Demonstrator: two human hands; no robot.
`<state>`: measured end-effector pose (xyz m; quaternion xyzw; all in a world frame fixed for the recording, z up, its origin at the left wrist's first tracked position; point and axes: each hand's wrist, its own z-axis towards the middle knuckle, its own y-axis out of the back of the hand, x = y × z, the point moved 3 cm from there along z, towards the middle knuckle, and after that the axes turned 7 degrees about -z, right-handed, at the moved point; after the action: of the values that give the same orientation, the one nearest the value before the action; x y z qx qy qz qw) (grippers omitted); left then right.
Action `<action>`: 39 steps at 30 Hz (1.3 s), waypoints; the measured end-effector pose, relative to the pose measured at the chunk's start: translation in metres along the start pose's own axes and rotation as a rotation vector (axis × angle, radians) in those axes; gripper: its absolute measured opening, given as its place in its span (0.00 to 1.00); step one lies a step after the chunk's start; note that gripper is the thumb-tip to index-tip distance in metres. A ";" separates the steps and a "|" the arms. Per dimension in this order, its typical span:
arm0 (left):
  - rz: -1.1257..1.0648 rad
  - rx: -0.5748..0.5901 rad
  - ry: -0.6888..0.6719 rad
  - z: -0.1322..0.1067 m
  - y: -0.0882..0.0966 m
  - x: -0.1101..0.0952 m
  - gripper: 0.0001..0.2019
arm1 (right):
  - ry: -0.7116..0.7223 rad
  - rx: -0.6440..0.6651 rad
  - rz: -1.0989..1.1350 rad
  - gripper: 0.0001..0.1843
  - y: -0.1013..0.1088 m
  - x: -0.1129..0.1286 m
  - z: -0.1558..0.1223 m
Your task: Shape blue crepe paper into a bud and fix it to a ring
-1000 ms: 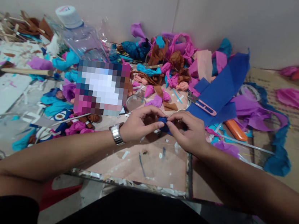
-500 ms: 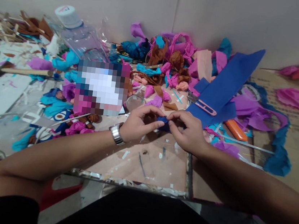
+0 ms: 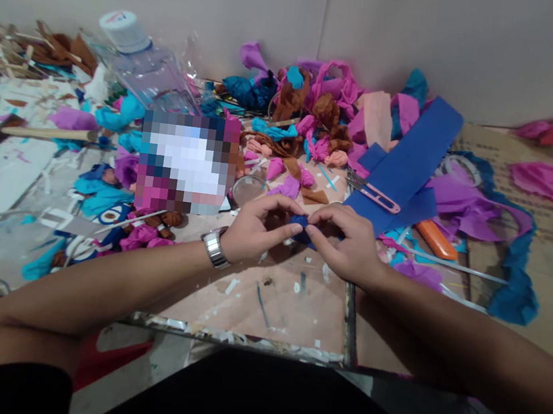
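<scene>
Both hands meet over the middle of a glass sheet (image 3: 289,303). My left hand (image 3: 256,228), with a metal watch at the wrist, pinches a small wad of dark blue crepe paper (image 3: 299,223). My right hand (image 3: 347,242) pinches the same wad from the other side. The wad continues into a long blue paper strip (image 3: 413,160) that runs up and to the right over the pile. Most of the wad is hidden by my fingers.
Pink thread snips (image 3: 373,193) lie on the blue strip. An orange cutter (image 3: 436,240) sits to the right. A clear plastic bottle (image 3: 147,70) lies at the left. Crumpled pink, purple, teal and brown paper (image 3: 318,111) fills the back. Wooden sticks (image 3: 18,48) lie far left.
The far end of the blue strip rose and then dropped back flat. Both hands stay together on the wad, their fingers shifting slightly.
</scene>
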<state>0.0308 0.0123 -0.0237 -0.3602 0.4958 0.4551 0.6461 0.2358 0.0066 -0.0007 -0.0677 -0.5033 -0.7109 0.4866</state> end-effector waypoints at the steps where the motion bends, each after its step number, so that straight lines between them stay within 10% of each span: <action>1: 0.008 0.003 0.000 0.000 0.000 0.000 0.15 | 0.010 -0.002 -0.001 0.03 0.000 0.000 0.000; 22: -0.022 -0.032 0.016 0.001 0.001 0.001 0.16 | 0.035 0.028 0.034 0.17 0.000 0.000 -0.004; 39: 0.009 0.017 0.018 0.001 0.000 -0.001 0.15 | 0.128 -0.051 0.029 0.03 0.000 0.002 0.001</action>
<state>0.0313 0.0129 -0.0224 -0.3567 0.5068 0.4505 0.6426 0.2345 0.0056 0.0009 -0.0420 -0.4519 -0.7192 0.5261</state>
